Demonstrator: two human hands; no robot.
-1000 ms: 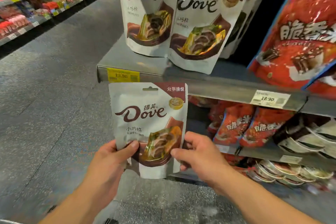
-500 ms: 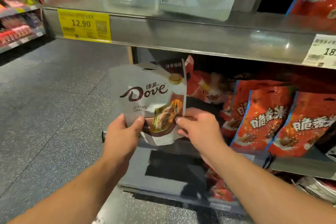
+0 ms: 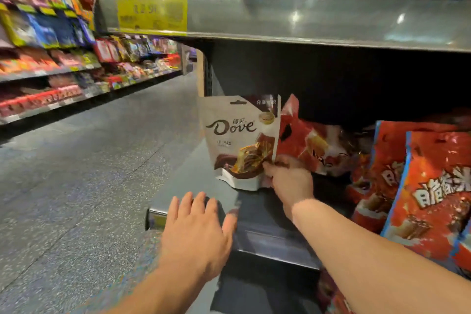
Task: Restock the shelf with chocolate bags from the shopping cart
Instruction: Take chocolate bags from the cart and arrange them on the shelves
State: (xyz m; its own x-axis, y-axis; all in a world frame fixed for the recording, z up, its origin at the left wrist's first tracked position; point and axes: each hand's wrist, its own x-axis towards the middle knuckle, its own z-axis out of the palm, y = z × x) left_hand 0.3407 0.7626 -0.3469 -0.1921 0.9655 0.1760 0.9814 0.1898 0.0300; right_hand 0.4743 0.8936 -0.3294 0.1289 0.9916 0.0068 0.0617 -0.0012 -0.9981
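The right hand (image 3: 290, 181) is pinching the Dove bag (image 3: 237, 135) at its lower right edge, the bag is standing upright at the left end of the lower shelf (image 3: 188, 176), just beside the red bags (image 3: 318, 145), and the left hand (image 3: 196, 232) is hovering apart, fingers straight and spread.

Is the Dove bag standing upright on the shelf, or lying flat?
Upright. The Dove bag stands on its bottom edge on the shelf, logo the right way up; the right hand pinches its lower corner.
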